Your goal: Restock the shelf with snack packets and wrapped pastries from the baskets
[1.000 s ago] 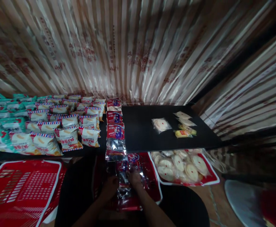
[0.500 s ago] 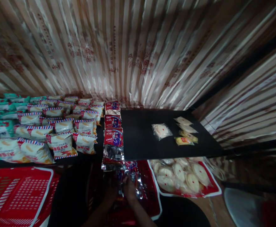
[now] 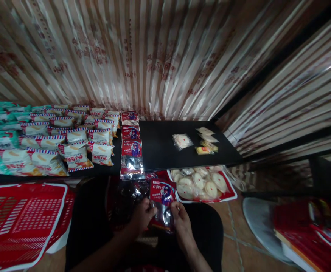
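Between my two hands is a red and silver snack packet (image 3: 163,200), printed front facing me, above my lap. My left hand (image 3: 144,215) pinches its left edge. On its right edge, my right hand (image 3: 181,223) grips with thumb and fingers. Just behind lies a dark red basket (image 3: 111,189), holding more shiny packets (image 3: 128,194) that are hard to make out in shadow. A column of matching red packets (image 3: 131,148) lies on the black table (image 3: 156,145), overlapping from back to front edge.
Rows of white and orange snack bags (image 3: 76,155) and green bags (image 3: 0,139) fill the table's left. A flat bag (image 3: 182,141) and yellow packets (image 3: 206,149) lie right. Baskets stand below: one red (image 3: 20,219), another holding round pale packs (image 3: 201,183). A grey stool (image 3: 258,219) is at right.
Both hands have come up out of the dark basket, bringing a red packet into view between them. The camera view has shifted, so the table appears higher and more of the right side shows.
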A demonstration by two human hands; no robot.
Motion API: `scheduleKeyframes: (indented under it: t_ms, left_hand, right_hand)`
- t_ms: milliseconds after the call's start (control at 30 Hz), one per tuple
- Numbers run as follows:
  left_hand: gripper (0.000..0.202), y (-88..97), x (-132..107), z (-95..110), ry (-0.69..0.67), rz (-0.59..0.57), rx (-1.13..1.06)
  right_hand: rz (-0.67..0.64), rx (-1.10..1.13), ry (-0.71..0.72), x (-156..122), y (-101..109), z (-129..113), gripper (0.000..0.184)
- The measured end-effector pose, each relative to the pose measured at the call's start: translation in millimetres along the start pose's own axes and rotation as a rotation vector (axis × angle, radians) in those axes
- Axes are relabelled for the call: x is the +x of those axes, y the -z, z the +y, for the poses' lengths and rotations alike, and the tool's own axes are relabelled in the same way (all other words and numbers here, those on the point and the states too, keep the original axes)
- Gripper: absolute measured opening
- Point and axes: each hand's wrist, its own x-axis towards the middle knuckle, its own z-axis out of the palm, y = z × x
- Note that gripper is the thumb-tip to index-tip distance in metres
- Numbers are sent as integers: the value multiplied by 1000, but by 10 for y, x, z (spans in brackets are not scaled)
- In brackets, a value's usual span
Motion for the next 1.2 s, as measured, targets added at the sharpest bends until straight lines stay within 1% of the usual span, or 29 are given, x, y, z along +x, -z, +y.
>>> scheduleKeyframes:
  t_ms: [33, 100, 167, 233, 333, 400, 467, 533, 633, 733, 800, 833, 900, 967, 1033, 1100, 1200]
  left_hand:
    - [15, -34, -49, 91, -55, 6, -1]
    - [14, -82, -136, 300, -201, 5, 7]
    - [16, -102, -198, 519, -350, -3, 5]
    - [20, -92, -224, 722, -430, -1, -16]
    - [34, -29, -199, 975, -417, 16, -86]
    - [50, 33, -159, 1104, -394, 33, -145]
    - [62, 100, -104, 1207, -404, 71, -183]
    - [66, 165, -24, 1292, -426, 139, -178]
    - [63, 252, 163, 1419, -465, 263, -131]
    - [53, 338, 400, 1569, -550, 435, -22]
    - [44, 402, 544, 1674, -607, 569, 126]
    - [40, 434, 602, 1724, -627, 630, 213]
    - [35, 495, 687, 1810, -650, 718, 381]
    - [34, 548, 742, 1874, -667, 759, 527]
    - [35, 599, 790, 1914, -701, 754, 661]
    - [40, 654, 858, 1931, -739, 735, 759]
    - [51, 747, 1013, 1937, -741, 738, 803]
  right_hand:
    - [-32, 70, -20, -60, 1, -97, 45]
    - [-79, 140, -18, -144, -17, -280, 51]
    - [-73, 144, 24, -168, -53, -448, 53]
    - [-43, 126, 74, -133, -107, -614, 52]
    - [-37, 84, 136, -10, -233, -866, 50]
    - [-79, 77, 169, 100, -340, -1013, 49]
    - [-135, 86, 204, 231, -455, -1122, 48]
    - [-184, 72, 244, 386, -575, -1195, 47]
    - [-202, 6, 314, 650, -778, -1293, 50]
    - [-217, -4, 363, 923, -1018, -1431, 66]
    - [-244, 9, 378, 1104, -1191, -1541, 75]
    - [-260, 7, 389, 1197, -1281, -1597, 76]
    - [-291, -31, 420, 1391, -1464, -1702, 72]
    - [-313, -102, 449, 1587, -1652, -1792, 65]
    - [-309, -182, 477, 1767, -1838, -1869, 58]
    - [-266, -263, 524, 1914, -2007, -1938, 48]
    - [-189, -433, 600, 2058, -2211, -2036, 35]
